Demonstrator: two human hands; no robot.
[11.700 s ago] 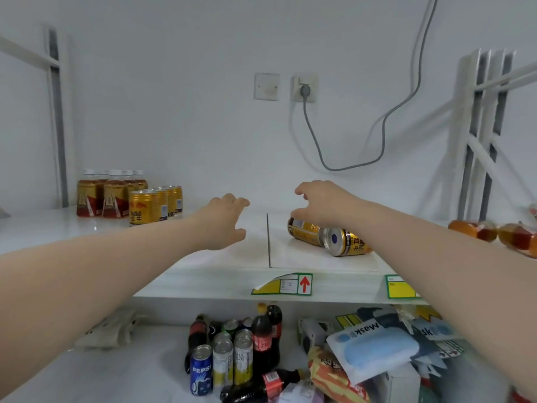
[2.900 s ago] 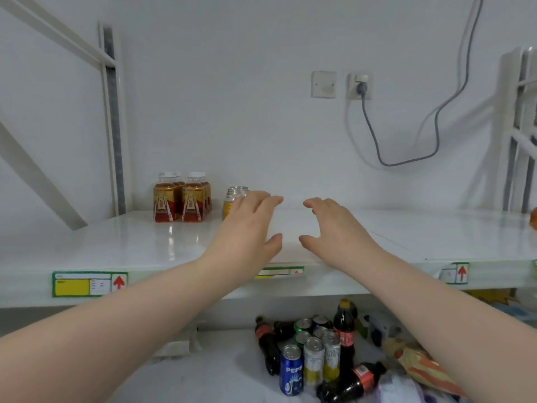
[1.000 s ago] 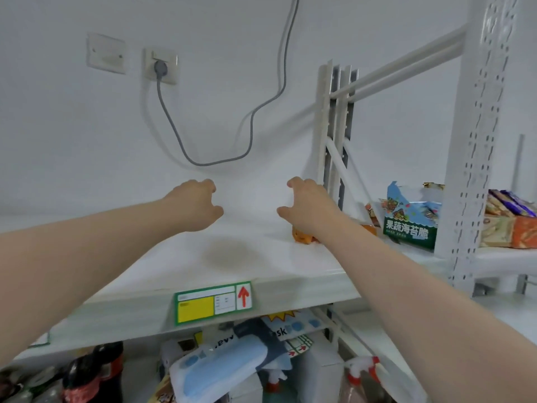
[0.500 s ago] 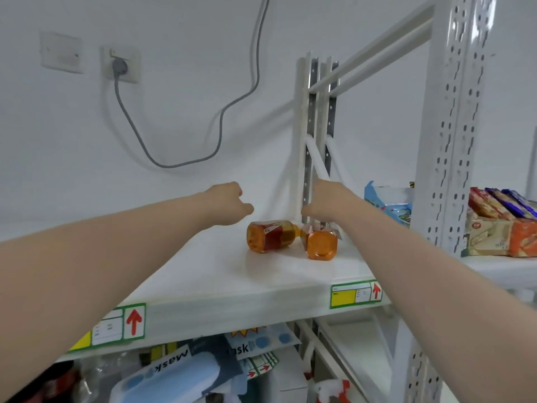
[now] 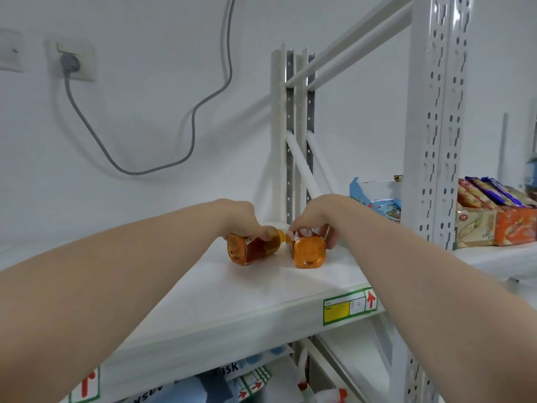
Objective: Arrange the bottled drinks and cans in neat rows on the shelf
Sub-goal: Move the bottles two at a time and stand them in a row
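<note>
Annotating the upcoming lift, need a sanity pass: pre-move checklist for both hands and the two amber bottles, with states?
1. Left hand grips left amber bottle: ok.
2. Right hand grips right amber bottle: ok.
3. Bottles upright: not ok, both lie on their sides on the white shelf.
4. Caps on: cannot tell, hidden from view.
5. Gap between bottles: cannot tell, left one's neck reaches the right one.

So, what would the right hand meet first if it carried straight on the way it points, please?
The right hand grips a lying amber bottle; pushing on past that, it would probably meet the rack's rear upright just behind, though depth is unclear.
</note>
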